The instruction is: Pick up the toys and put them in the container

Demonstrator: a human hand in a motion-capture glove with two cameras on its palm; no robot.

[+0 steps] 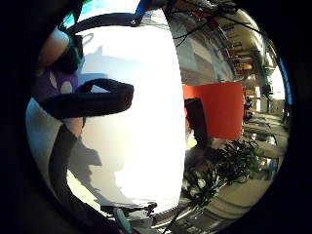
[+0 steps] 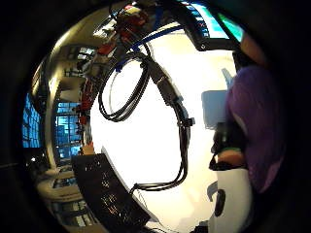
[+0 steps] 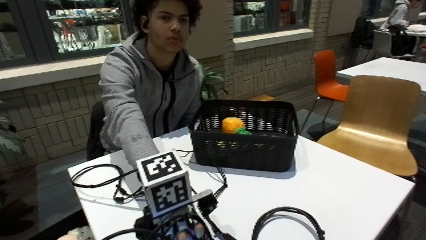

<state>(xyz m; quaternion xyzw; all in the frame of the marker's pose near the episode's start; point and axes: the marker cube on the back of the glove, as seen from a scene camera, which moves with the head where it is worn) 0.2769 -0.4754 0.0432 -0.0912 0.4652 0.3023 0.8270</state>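
Outside view first, left to right: a person in a grey hooded jacket sits behind the white table (image 3: 346, 190), the right arm reaching down to its near edge. The gloved right hand (image 3: 174, 226) sits low there, mostly hidden, so I cannot tell from this view what the fingers are doing. Further right stands one black woven plastic basket (image 3: 245, 134), and inside it lies one orange rounded toy with a green bit (image 3: 233, 125).

Both palm views show one purple soft toy with pale spots (image 2: 256, 121) pressed close against the palm, with bare fingers and straps around it; I judge the hand is curled round this toy, close above the tabletop.

That puts the count at two toys: one in the container, one in hand. The step looks like the pick-up of the second toy. Next it needs lifting, carrying across to the basket and releasing over its open top.
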